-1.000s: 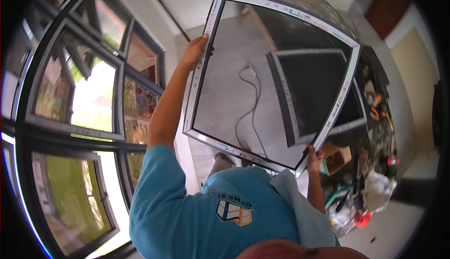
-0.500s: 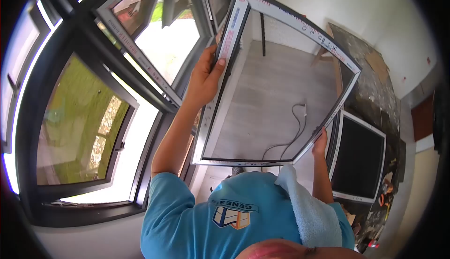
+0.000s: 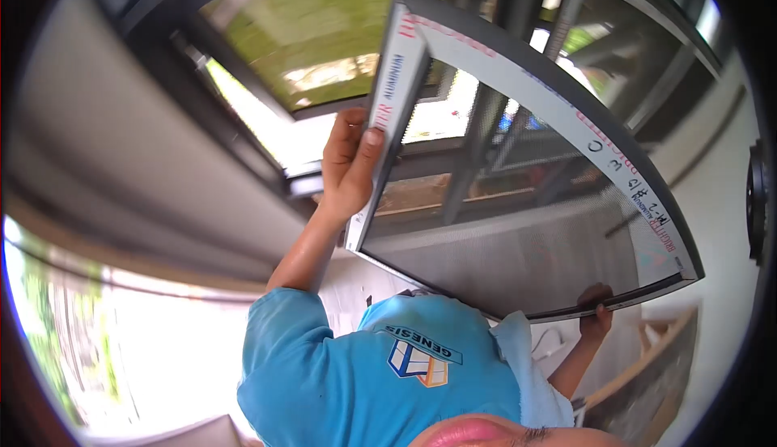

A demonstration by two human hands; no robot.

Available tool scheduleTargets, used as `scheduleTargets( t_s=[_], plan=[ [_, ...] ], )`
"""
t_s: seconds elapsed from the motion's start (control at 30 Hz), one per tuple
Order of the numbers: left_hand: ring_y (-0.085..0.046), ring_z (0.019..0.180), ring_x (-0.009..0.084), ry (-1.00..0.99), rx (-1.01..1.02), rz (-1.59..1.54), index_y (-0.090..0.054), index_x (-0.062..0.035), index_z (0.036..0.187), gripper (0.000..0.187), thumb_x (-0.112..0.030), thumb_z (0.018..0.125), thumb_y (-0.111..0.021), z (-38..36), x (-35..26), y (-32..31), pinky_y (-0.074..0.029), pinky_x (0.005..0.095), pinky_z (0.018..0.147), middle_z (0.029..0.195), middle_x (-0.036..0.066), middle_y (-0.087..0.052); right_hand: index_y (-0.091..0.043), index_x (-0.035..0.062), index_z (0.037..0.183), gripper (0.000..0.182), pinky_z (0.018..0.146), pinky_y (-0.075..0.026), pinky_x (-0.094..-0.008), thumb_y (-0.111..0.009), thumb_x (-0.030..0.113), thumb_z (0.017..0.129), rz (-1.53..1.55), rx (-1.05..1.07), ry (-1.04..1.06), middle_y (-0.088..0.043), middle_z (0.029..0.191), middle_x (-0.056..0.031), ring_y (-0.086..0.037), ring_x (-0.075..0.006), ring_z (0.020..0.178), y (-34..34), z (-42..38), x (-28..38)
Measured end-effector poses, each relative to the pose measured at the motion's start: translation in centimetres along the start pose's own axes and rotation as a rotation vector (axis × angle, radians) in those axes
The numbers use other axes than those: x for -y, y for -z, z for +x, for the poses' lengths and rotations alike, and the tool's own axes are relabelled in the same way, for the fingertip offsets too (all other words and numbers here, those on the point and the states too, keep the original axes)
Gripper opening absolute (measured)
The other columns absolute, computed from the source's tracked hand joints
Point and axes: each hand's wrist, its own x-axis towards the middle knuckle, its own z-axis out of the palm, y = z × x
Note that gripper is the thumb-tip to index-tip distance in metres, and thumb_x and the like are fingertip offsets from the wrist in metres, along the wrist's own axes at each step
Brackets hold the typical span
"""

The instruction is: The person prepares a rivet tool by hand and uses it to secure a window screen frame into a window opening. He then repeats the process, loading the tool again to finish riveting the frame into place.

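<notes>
A window screen [image 3: 510, 196] with dark mesh and a frame covered in printed white protective film hangs tilted in front of my body. Handwritten marks show on its frame's upper right side. My left hand [image 3: 350, 164] grips the left side of the frame, the thumb over its face. Down at the lower right edge, my right hand [image 3: 597, 322] holds the frame, with some of its fingers seen through the mesh. Behind the screen stand dark-framed windows, among them an open sash [image 3: 324, 34] at the upper middle.
A light towel [image 3: 530, 370] hangs over my right shoulder. At the lower right is a worn work table [image 3: 647, 382] with a wooden edge. A dark round object [image 3: 757, 200] is at the far right by the wall. Bright openings lie to the lower left.
My view has turned left, so the windows now stand ahead, behind the screen. The screen came round with me in both hands. My right hand is farther right and lower in view.
</notes>
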Motion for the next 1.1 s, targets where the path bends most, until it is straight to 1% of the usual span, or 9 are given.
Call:
scheduleTargets(
  t_s=[0.2, 0.27, 0.33, 0.47, 0.6, 0.67, 0.77, 0.97, 1.1],
  plan=[
    [-0.036, 0.069, 0.0016, -0.243, -0.697, 0.442, -0.052, -0.0028, 0.102, 0.02, -0.021, 0.099, -0.046, -11.9, -3.4, 6.9, -0.03, 0.0162, 0.062, 0.078, -0.007, -0.046, -0.05, 0.0051, 0.117, 0.044, 0.088, -0.043, -0.0346, -0.065, 0.014, 0.077, 0.006, -0.105, -0.076, -0.055, 0.109, -0.0075, -0.052, -0.0206, 0.103, -0.5, 8.9, -2.0],
    [-0.043, 0.076, 0.0059, -0.197, -0.921, 0.561, -0.049, -0.0009, 0.116, 0.027, -0.022, 0.098, -0.048, -15.3, -0.2, 9.7, -0.036, 0.0195, 0.069, 0.089, -0.001, -0.05, -0.05, 0.0045, 0.119, 0.047, 0.088, -0.046, -0.035, -0.063, 0.007, 0.074, -0.065, 0.193, -0.064, -0.055, 0.111, -0.0065, -0.053, -0.0195, 0.103, -3.6, 14.5, -4.6],
    [-0.047, 0.093, 0.0142, -0.117, -1.242, 0.651, -0.042, 0.0004, 0.126, 0.038, -0.021, 0.097, -0.052, -21.1, 0.3, 8.7, -0.04, 0.0259, 0.082, 0.11, 0.008, -0.047, -0.059, 0.002, 0.094, 0.03, 0.064, -0.044, -0.0298, -0.072, 0.007, 0.068, -0.158, 0.317, -0.352, -0.058, 0.083, -0.0026, -0.054, -0.0113, 0.076, -8.8, 15.5, -5.8],
    [-0.04, 0.116, 0.025, 0.174, -1.128, 0.567, -0.028, -0.0003, 0.137, 0.066, -0.023, 0.086, -0.065, -29.9, 2.8, -3.5, -0.036, 0.0376, 0.098, 0.13, 0.013, -0.037, -0.059, 0.0039, 0.079, 0.022, 0.056, -0.041, -0.0257, -0.076, 0.014, 0.07, -0.373, 0.878, -0.054, -0.055, 0.071, -0.0011, -0.051, -0.0088, 0.064, -22.7, 13.7, -8.4],
    [-0.03, 0.13, 0.0287, 0.339, -0.984, 0.748, -0.013, -0.008, 0.145, 0.094, -0.018, 0.075, -0.075, -28.5, 2.5, -10.1, -0.03, 0.0486, 0.105, 0.141, 0.015, -0.025, -0.059, 0.0012, 0.081, 0.022, 0.063, -0.047, -0.0368, -0.072, 0.016, 0.071, -0.405, 1.05, -0.119, -0.06, 0.078, -0.0127, -0.06, -0.0256, 0.072, -28.6, 8.8, -15.0],
    [-0.031, 0.13, 0.0275, 0.308, -1.298, 0.483, -0.005, -0.0014, 0.144, 0.097, -0.018, 0.078, -0.075, -28.2, 5.2, -7.5, -0.034, 0.0407, 0.104, 0.141, 0.017, -0.023, -0.057, 0.0003, 0.082, 0.019, 0.071, -0.047, -0.0442, -0.065, 0.015, 0.073, -0.469, 1.204, 0.094, -0.06, 0.084, -0.0179, -0.059, -0.0353, 0.083, -31.6, 5.2, -20.2],
    [-0.048, 0.114, 0.0257, 0.425, -1.701, 0.73, -0.013, 0.0043, 0.14, 0.084, -0.012, 0.081, -0.071, -32.4, 9.3, 0.8, -0.042, 0.0324, 0.094, 0.125, 0.019, -0.04, -0.056, 0.0004, 0.083, 0.018, 0.075, -0.045, -0.045, -0.063, 0.013, 0.072, -0.417, 1.294, 0.148, -0.059, 0.085, -0.0181, -0.055, -0.0379, 0.087, -35.5, 0.1, -26.5],
    [-0.057, 0.073, 0.0163, 0.486, -1.89, 0.468, -0.043, 0.0044, 0.112, 0.039, -0.001, 0.077, -0.056, -42.0, 3.3, 7.2, -0.049, 0.0295, 0.066, 0.085, 0.01, -0.055, -0.055, 0.0011, 0.094, 0.026, 0.085, -0.043, -0.0447, -0.062, 0.015, 0.072, -0.376, 1.582, -0.008, -0.058, 0.098, -0.0196, -0.053, -0.0394, 0.094, -42.3, -8.1, -28.7],
    [-0.056, 0.073, 0.0134, 0.081, -1.916, 0.487, -0.049, 0.0008, 0.104, 0.026, 0.0, 0.079, -0.056, -49.8, -3.1, 8.4, -0.047, 0.0263, 0.066, 0.086, 0.006, -0.058, -0.05, 0.0055, 0.122, 0.056, 0.1, -0.036, -0.04, -0.066, 0.031, 0.074, -0.164, 1.779, -0.107, -0.053, 0.113, -0.0188, -0.047, -0.0324, 0.114, -46.9, -9.4, -25.6]
  ],
)
